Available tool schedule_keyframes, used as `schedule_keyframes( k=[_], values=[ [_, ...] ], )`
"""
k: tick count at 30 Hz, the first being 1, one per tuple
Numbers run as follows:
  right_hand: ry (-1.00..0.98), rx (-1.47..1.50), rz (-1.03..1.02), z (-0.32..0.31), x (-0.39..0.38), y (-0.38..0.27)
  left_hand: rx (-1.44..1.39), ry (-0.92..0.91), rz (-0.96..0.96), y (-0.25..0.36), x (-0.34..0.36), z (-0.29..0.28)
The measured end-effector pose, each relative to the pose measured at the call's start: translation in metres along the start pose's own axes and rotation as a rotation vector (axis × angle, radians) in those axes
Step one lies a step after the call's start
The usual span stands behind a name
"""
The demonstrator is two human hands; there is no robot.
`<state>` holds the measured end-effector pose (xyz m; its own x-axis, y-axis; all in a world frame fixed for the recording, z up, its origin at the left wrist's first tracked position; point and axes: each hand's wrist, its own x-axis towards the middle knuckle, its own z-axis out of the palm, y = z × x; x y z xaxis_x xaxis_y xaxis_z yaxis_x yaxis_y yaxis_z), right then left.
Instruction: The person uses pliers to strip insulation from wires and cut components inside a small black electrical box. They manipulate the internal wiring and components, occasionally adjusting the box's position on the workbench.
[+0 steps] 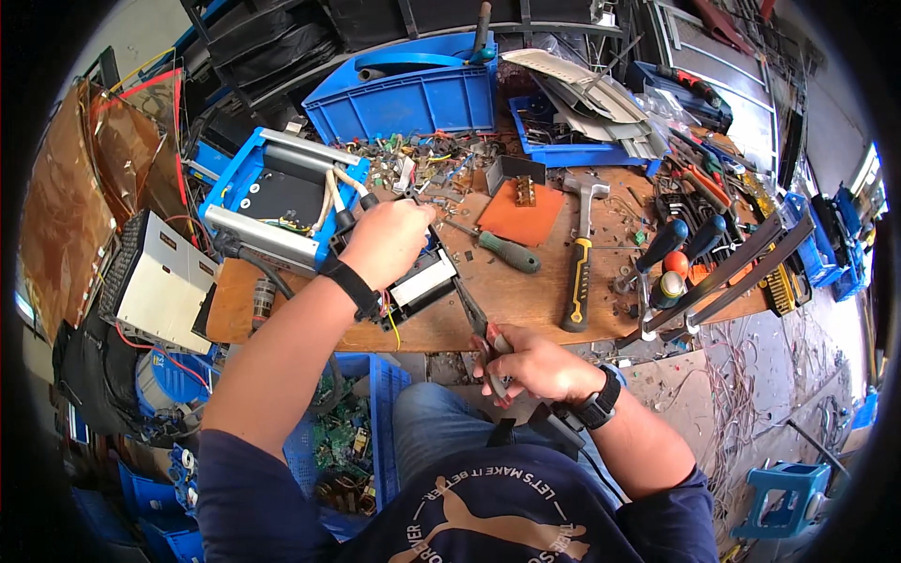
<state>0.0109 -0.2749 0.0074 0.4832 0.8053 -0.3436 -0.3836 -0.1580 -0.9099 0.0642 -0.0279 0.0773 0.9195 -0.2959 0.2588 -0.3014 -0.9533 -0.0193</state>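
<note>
My left hand (385, 242) is closed on the upper part of a black electronic housing (399, 310) with a white block and loose wires, at the middle of the wooden bench (554, 281). My right hand (521, 366) grips red-handled pliers (474, 310), their jaws at the housing's right side; I cannot tell whether they touch it. To the left sits a blue-and-silver case (230, 220) with cables. A green-handled screwdriver (507, 251) lies right of the housing, below an orange pad (507, 218). A hammer (577, 291) lies farther right.
Blue crates (394, 108) and scattered parts stand at the back. Hand tools (685, 244) crowd the bench's right end. A white panelled unit (160, 286) is at left. Below are a crate of circuit boards (338, 441) and a blue stool (784, 502).
</note>
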Motion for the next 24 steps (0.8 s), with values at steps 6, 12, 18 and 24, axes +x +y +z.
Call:
schedule_keyframes(
  k=[6, 12, 18, 24],
  values=[
    [-0.027, -0.015, 0.011, 0.003, -0.009, -0.002, -0.185, -0.102, 0.003, -0.013, -0.004, 0.009],
    [0.004, 0.052, 0.032, 0.004, -0.010, 0.004, -0.139, -0.028, 0.041, 0.001, -0.012, -0.015],
    [-0.039, 0.135, 0.003, 0.005, -0.005, 0.005, 0.023, -0.047, 0.204, -0.010, -0.010, 0.001],
    [-0.015, 0.360, 0.018, 0.008, 0.035, 0.002, 0.121, -0.094, 0.187, -0.004, -0.004, 0.006]
  ],
)
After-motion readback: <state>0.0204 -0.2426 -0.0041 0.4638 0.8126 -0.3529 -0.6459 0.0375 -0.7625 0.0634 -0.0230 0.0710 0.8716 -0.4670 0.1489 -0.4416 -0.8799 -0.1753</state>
